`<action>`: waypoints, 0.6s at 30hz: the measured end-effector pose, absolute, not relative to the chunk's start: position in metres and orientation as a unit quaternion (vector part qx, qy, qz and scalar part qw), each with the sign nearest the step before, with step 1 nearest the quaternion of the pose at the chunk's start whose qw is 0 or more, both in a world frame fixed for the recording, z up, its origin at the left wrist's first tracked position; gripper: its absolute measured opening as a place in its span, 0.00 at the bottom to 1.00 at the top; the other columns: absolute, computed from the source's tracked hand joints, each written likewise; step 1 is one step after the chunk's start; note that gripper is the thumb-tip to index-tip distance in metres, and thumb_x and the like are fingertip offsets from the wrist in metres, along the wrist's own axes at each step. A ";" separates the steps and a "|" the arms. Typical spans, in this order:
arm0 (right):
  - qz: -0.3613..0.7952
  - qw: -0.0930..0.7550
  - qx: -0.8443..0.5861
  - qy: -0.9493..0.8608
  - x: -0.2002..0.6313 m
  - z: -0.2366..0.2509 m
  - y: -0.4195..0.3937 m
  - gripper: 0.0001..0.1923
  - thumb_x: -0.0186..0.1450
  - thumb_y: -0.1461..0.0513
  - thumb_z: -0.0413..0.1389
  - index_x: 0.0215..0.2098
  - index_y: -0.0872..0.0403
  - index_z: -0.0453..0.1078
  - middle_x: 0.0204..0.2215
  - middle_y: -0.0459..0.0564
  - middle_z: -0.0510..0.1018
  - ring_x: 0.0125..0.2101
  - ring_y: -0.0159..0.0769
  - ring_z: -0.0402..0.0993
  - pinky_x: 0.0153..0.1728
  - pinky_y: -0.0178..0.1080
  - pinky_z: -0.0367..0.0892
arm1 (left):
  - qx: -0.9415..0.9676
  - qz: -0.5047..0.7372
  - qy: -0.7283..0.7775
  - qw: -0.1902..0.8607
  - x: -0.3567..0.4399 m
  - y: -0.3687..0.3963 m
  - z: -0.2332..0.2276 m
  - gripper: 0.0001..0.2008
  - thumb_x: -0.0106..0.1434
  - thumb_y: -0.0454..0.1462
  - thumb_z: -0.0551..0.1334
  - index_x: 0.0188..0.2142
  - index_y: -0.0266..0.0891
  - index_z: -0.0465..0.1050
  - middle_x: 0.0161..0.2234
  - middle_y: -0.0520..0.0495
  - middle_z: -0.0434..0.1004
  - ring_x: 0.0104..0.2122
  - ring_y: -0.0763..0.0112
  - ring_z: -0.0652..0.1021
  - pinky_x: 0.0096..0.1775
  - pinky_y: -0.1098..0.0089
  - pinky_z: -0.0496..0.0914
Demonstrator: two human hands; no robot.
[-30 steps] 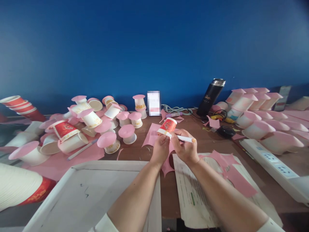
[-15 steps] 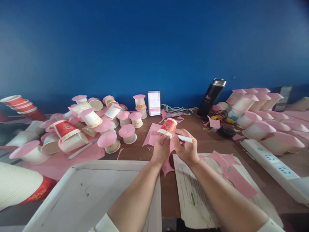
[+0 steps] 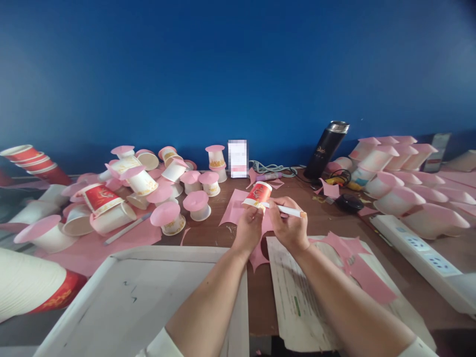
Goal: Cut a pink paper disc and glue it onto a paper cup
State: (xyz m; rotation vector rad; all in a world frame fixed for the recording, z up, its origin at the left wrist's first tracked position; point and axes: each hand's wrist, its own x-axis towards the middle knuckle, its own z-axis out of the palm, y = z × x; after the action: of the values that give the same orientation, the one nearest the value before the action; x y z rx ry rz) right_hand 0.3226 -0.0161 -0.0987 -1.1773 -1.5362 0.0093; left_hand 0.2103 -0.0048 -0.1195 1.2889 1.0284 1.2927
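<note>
A: Watching from my end, what could go wrong here?

B: Mostly a slip. I have the red paper cup (image 3: 260, 192) tilted at the middle of the table (image 3: 211, 237), over a loose pink sheet (image 3: 231, 209). If my pinch is too light, the cup could roll under the pressure of the white pen (image 3: 292, 211).

A: And if you squeeze harder?

B: I'd judge the wall thin enough to buckle. A skewed pen tip could also skid off the gold-patterned end and mark the wrong spot.

A: How are the hands set?

B: My left hand (image 3: 249, 225) is nearly closed, fingers curled around the near end of the cup; the fingertips are partly hidden, so I can't tell how firmly they press. My right hand (image 3: 289, 219) is narrow, gripping the pen, its front end at the cup's near edge. Whether the tip actually touches, I can't tell.

A: Anything nearby to catch?

B: The nearest pink-topped cup (image 3: 196, 202) stands apart, off to the left. A wide sweep of my left arm that way could topple it, since its top overhangs the base.
</note>
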 end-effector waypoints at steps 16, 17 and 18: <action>0.001 0.564 -0.505 -0.653 0.326 -0.102 -0.013 0.07 0.65 0.61 0.53 0.31 0.54 0.72 0.25 0.46 0.75 0.25 0.33 0.71 0.31 0.37 0.66 | 0.564 0.513 0.432 0.482 0.211 -0.003 -0.121 0.13 0.63 0.43 0.56 0.26 0.39 0.68 0.29 0.48 0.71 0.38 0.63 0.72 0.45 0.64 0.64; 0.001 0.563 -0.506 -0.653 0.326 -0.102 -0.013 0.07 0.65 0.61 0.53 0.32 0.54 0.72 0.25 0.46 0.75 0.25 0.33 0.71 0.31 0.37 0.66 | 0.564 0.515 0.428 0.483 0.211 -0.003 -0.122 0.13 0.63 0.43 0.56 0.26 0.39 0.68 0.29 0.48 0.71 0.38 0.63 0.72 0.45 0.64 0.64; 0.002 0.563 -0.506 -0.654 0.326 -0.102 -0.013 0.07 0.65 0.61 0.53 0.32 0.54 0.72 0.25 0.46 0.75 0.25 0.33 0.71 0.31 0.37 0.66 | 0.564 0.516 0.425 0.485 0.211 -0.003 -0.123 0.13 0.63 0.43 0.57 0.25 0.39 0.68 0.29 0.48 0.71 0.38 0.63 0.72 0.44 0.64 0.64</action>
State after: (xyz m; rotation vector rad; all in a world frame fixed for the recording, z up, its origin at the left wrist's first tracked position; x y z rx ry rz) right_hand 0.3260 -0.0126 -0.1021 -1.1903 -1.5396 0.0041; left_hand 0.2105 -0.0028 -0.1228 1.3731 1.0336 1.2559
